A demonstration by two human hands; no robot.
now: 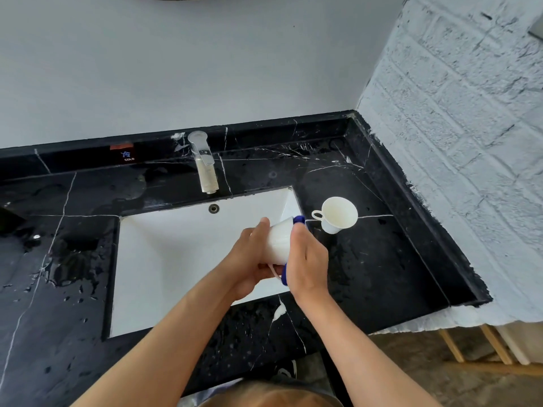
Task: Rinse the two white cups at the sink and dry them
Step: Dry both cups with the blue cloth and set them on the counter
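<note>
Over the right part of the white sink [164, 259], my left hand [249, 259] grips a white cup [279, 242] tilted on its side, mouth pointing away and to the right. My right hand [308, 259] holds a blue cloth [299, 220] against the cup; the cloth shows at the cup's rim and below my palm. A second white cup [338, 214] stands on the black marble counter [367, 259] to the right of the sink, handle toward the left.
A chrome faucet [205, 165] stands behind the sink, with no water visibly running. Water drops lie on the counter to the left of the sink. A white brick wall [455, 142] bounds the counter on the right.
</note>
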